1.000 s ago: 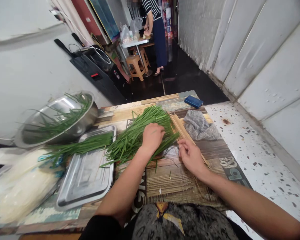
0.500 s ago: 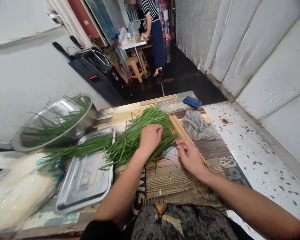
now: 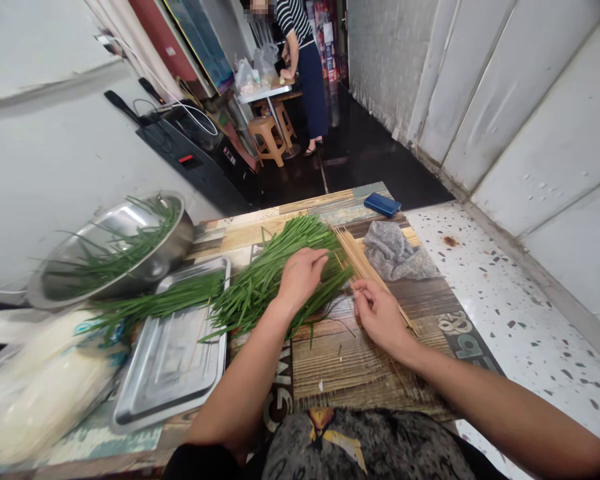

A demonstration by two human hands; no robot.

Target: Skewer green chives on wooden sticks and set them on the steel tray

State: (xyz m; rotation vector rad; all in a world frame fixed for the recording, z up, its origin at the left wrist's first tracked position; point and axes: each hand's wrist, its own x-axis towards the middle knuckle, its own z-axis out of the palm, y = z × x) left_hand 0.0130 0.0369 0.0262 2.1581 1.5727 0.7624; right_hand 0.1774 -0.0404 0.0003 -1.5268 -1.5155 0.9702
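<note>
A large heap of green garlic chives (image 3: 260,280) lies across the middle of the wooden-patterned table. My left hand (image 3: 303,273) rests over its right part with the fingers curled closed on some of the chives; the fingertips are partly hidden. My right hand (image 3: 377,310) is at the heap's right edge, thumb and forefinger pinched on a thin bamboo skewer (image 3: 341,263). That skewer slants up and left toward my left fingertips. Just beyond my right hand lies a bundle of bamboo skewers (image 3: 363,260). Left of the heap, a smaller bunch of chives (image 3: 180,295) lies across a metal tray (image 3: 167,393).
A steel bowl (image 3: 173,233) with more chives stands at the left, behind a filled plastic bag (image 3: 45,393). A grey cloth (image 3: 397,250) and a blue box-like object (image 3: 383,205) lie at the right. Farther off, a person (image 3: 303,73) stands by a small table (image 3: 265,93).
Both hands stay almost in place, with only slight finger movement. The view has shifted a little. The person in the background leans slightly differently.
</note>
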